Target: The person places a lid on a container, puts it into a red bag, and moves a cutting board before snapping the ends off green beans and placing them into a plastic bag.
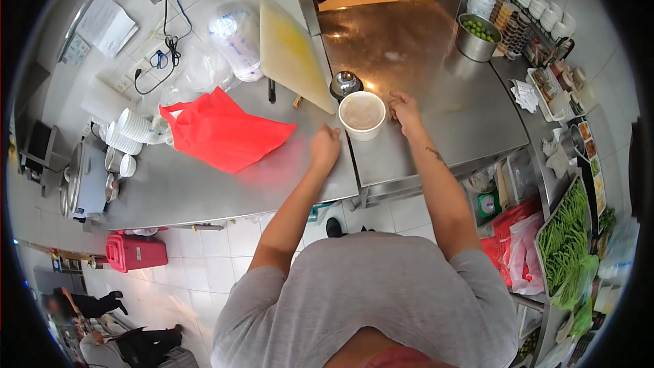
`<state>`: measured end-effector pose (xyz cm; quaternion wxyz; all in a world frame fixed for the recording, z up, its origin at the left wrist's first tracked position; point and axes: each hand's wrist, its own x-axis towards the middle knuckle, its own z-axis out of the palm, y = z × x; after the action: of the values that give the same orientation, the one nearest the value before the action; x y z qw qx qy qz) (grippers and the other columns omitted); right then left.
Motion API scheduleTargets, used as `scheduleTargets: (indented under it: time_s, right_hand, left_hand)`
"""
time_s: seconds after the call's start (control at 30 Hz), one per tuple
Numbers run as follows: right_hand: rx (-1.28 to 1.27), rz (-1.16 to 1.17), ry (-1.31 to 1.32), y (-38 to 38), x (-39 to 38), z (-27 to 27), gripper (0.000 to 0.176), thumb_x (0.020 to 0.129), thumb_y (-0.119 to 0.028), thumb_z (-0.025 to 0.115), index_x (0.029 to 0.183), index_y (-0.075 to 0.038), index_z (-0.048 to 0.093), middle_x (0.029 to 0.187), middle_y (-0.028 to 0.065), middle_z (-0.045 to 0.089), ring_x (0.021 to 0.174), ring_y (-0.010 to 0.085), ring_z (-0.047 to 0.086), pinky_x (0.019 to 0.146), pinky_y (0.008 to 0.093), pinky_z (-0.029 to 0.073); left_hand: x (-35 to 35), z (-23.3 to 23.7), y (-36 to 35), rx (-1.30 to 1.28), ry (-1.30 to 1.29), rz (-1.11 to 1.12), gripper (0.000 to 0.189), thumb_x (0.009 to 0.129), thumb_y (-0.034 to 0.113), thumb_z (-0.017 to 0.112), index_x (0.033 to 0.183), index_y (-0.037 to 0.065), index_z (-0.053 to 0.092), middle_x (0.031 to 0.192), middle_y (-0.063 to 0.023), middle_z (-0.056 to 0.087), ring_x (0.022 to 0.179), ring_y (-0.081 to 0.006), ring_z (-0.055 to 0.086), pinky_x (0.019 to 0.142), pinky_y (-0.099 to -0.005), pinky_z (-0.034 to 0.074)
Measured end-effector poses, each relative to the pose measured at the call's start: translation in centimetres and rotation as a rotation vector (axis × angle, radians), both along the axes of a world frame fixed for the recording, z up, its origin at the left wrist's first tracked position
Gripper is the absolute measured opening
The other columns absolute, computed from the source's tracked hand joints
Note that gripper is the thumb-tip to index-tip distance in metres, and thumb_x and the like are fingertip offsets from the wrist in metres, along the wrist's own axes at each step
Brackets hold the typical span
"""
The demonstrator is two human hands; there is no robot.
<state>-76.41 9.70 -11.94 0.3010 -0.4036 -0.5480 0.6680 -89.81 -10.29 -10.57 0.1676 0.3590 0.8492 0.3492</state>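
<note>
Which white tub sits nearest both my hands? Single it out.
The lone white tub between your left hand and right hand; the stacked tubs are nested together, off beyond the red cloth.

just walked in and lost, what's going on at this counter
A person stands at a steel counter, left hand and right hand on either side of an upright white tub. Whether either hand touches it is unclear. Something red, probably a bag, lies to the left.
</note>
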Motion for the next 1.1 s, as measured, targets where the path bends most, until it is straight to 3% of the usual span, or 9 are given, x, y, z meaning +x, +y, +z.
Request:
scheduleTargets:
  time_s: [0.17, 0.3, 0.5, 0.6, 0.63, 0.73, 0.83, 0.93, 1.1]
  right_hand:
    - [-0.024, 0.071, 0.159, -4.4, -1.6, 0.9, 0.043, 0.087, -0.023, 0.065, 0.122, -0.005, 0.049, 0.096, 0.0076, 0.062, 0.098, 0.0180, 0.059, 0.086, 0.0314, 0.045]
    - [-0.359, -0.013, 0.620, -7.8, 1.1, 4.2, 0.030, 0.087, -0.020, 0.065, 0.109, -0.008, 0.048, 0.106, 0.0088, 0.058, 0.100, 0.0185, 0.058, 0.086, 0.0325, 0.047]
    - [-0.329, -0.189, 0.672, -7.0, 2.9, 2.2, 0.036, 0.086, -0.019, 0.066, 0.113, -0.007, 0.044, 0.108, 0.0097, 0.056, 0.101, 0.0197, 0.057, 0.086, 0.0327, 0.048]
    - [-0.306, -0.229, 0.639, -5.4, 4.5, 3.2, 0.035, 0.087, -0.020, 0.065, 0.112, -0.006, 0.045, 0.107, 0.0090, 0.056, 0.102, 0.0184, 0.056, 0.088, 0.0324, 0.047]
    - [-0.279, -0.237, 0.631, -4.9, 4.5, 3.3, 0.036, 0.087, -0.022, 0.065, 0.112, -0.006, 0.046, 0.107, 0.0089, 0.056, 0.103, 0.0178, 0.056, 0.088, 0.0320, 0.046]
    - [-0.181, -0.287, 0.562, -3.0, 4.2, 3.2, 0.037, 0.088, -0.028, 0.064, 0.111, -0.005, 0.046, 0.107, 0.0085, 0.056, 0.103, 0.0163, 0.055, 0.090, 0.0307, 0.044]
    - [-0.099, -0.346, 0.448, 0.0, 3.3, 2.1, 0.046, 0.088, -0.037, 0.062, 0.116, -0.003, 0.046, 0.112, 0.0089, 0.055, 0.106, 0.0168, 0.054, 0.091, 0.0301, 0.042]
    - [-0.107, -0.302, 0.367, 2.8, 2.4, 1.2, 0.060, 0.089, -0.047, 0.057, 0.127, -0.002, 0.044, 0.124, 0.0107, 0.053, 0.112, 0.0198, 0.052, 0.094, 0.0305, 0.040]
    - [-0.051, -0.204, 0.030, 5.9, 1.4, 2.9, 0.064, 0.093, -0.048, 0.051, 0.133, 0.000, 0.039, 0.134, 0.0131, 0.046, 0.121, 0.0239, 0.044, 0.104, 0.0341, 0.032]
  left_hand:
    - [5.0, 0.0, 0.6, 0.454, -0.248, -0.142, 0.054, 0.096, 0.033, 0.048, 0.134, -0.004, 0.036, 0.128, -0.0267, 0.048, 0.121, -0.0348, 0.047, 0.100, -0.0384, 0.037]
    - [5.5, 1.4, 2.4, 0.658, -0.130, -0.134, 0.050, 0.095, 0.031, 0.051, 0.128, -0.004, 0.040, 0.124, -0.0235, 0.050, 0.117, -0.0321, 0.047, 0.098, -0.0371, 0.037]
    - [3.2, 2.2, 6.7, 0.425, -0.668, -0.107, 0.052, 0.087, 0.033, 0.064, 0.122, -0.001, 0.046, 0.105, -0.0129, 0.059, 0.096, -0.0188, 0.055, 0.083, -0.0313, 0.043]
    - [4.6, 6.5, 6.8, 0.248, -0.735, -0.170, 0.051, 0.085, 0.035, 0.065, 0.121, 0.001, 0.050, 0.098, -0.0113, 0.059, 0.093, -0.0168, 0.056, 0.079, -0.0295, 0.045]
    - [3.9, 4.6, 7.8, 0.298, -0.751, -0.260, 0.053, 0.088, 0.039, 0.060, 0.123, 0.001, 0.048, 0.106, -0.0149, 0.057, 0.100, -0.0242, 0.055, 0.086, -0.0330, 0.043]
    - [1.7, 3.3, 10.0, 0.438, 0.070, -0.341, 0.062, 0.089, 0.039, 0.058, 0.131, -0.002, 0.040, 0.128, -0.0225, 0.046, 0.120, -0.0334, 0.045, 0.096, -0.0393, 0.037]
    - [-0.1, 4.8, 11.4, 0.359, 0.599, -0.110, 0.068, 0.090, 0.037, 0.055, 0.138, -0.004, 0.032, 0.145, -0.0249, 0.027, 0.134, -0.0371, 0.027, 0.103, -0.0442, 0.029]
    - [-2.3, 1.5, 13.2, -0.176, 0.623, -0.258, 0.073, 0.088, 0.033, 0.054, 0.141, -0.008, 0.024, 0.151, -0.0253, 0.016, 0.139, -0.0375, 0.018, 0.106, -0.0476, 0.024]
    - [-1.8, 1.4, 11.5, -0.070, 0.562, -0.245, 0.064, 0.087, 0.027, 0.056, 0.138, -0.004, 0.033, 0.147, -0.0225, 0.024, 0.135, -0.0335, 0.027, 0.101, -0.0468, 0.031]
